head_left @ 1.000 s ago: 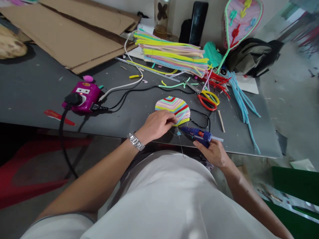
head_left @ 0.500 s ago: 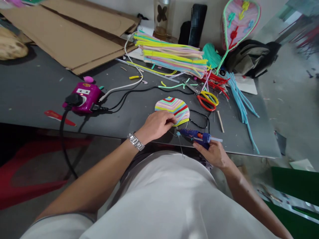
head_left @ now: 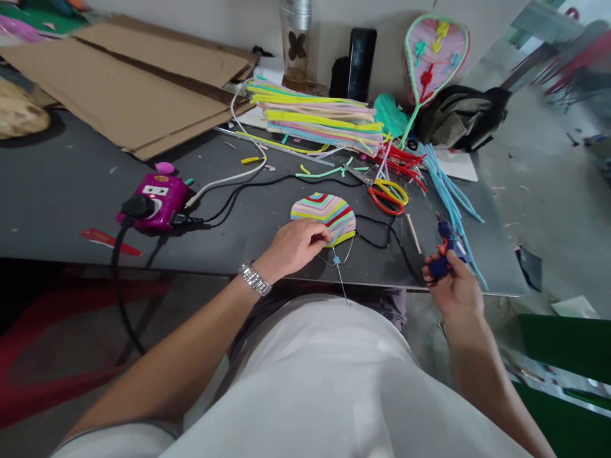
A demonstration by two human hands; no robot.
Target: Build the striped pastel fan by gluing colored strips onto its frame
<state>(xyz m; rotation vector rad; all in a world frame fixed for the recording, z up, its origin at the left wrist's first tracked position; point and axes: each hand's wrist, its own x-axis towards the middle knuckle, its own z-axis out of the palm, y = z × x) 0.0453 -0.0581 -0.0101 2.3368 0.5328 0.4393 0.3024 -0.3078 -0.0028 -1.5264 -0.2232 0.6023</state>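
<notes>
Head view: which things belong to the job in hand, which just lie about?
Job in hand:
striped piece, left hand on it
glue gun, in right hand
likely bundled strips, scissors

Lying about, apparently:
phone
cardboard
bag

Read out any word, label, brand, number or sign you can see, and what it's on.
No text can be read.
Sticker on the purple socket box: too small.
Pale mark on the glue gun: too blurred to tell if it's lettering.
Bottle: dark butterfly shape, no legible letters.
</notes>
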